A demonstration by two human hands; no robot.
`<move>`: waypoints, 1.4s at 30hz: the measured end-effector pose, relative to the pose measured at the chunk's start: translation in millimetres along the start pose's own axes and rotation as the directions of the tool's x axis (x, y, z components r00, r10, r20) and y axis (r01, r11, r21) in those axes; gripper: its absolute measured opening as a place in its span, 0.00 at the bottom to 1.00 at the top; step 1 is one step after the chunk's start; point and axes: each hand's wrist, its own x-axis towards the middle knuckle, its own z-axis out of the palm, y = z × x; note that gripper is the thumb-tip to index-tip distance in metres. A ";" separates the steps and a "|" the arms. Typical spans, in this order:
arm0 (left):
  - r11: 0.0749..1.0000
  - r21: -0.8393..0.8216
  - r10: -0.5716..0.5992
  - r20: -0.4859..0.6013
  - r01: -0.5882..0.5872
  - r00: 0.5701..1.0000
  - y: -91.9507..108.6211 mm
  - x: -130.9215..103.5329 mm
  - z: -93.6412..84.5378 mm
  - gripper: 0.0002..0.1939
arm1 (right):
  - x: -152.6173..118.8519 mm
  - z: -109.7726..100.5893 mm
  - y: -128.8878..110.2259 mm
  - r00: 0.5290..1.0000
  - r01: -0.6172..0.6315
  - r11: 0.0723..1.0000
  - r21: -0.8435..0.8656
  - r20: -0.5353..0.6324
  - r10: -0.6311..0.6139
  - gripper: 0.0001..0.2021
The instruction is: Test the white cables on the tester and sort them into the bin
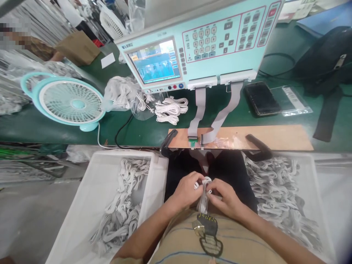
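Close to my body, above my lap, a bundled white cable (202, 204) hangs between my two hands. My left hand (189, 189) has its fingers closed round the upper left of the bundle. From the other side my right hand (224, 196) pinches it, with a small white cable end showing by the fingertips. Ahead of my hands, a copper-coloured board (286, 136) lies along the table edge. Two grey ribbon cables (198, 110) run down to it from the teal tester (205, 69), ending at a small green connector board (193, 142).
White bins of cable bundles stand at my left (90, 187) and right (312, 183). A teal fan (74, 102), white cable coils (171, 110), a black phone (261, 98) and a black bag (324, 58) are on the green table. Black clamps (260, 148) jut from its edge.
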 end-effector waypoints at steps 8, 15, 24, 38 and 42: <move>0.663 -0.634 -0.320 0.240 0.398 0.917 -20.9 1.9 7.9 0.09 | 0.2 -3.8 6.5 0.994 0.080 0.997 -0.013 0.073 -0.079 0.06; 0.635 -0.723 -0.291 0.101 0.272 0.951 -15.6 24.9 3.1 0.11 | 45.0 -6.8 14.5 0.954 -0.141 0.987 0.081 -0.257 0.158 0.08; 0.805 -0.576 -0.251 -0.113 0.142 0.961 -18.5 40.0 -16.7 0.12 | 80.9 7.9 19.2 0.836 -0.287 0.773 0.566 -0.245 0.490 0.14; 0.778 -0.599 -0.123 0.153 0.191 0.981 -29.3 47.3 -44.6 0.18 | 92.3 6.6 3.3 0.784 -0.302 0.594 0.745 -0.161 0.600 0.15; 0.711 -0.665 -0.162 0.162 0.229 0.973 -28.9 51.5 -45.3 0.18 | 98.0 6.3 -5.9 0.740 -0.311 0.546 0.778 -0.163 0.653 0.17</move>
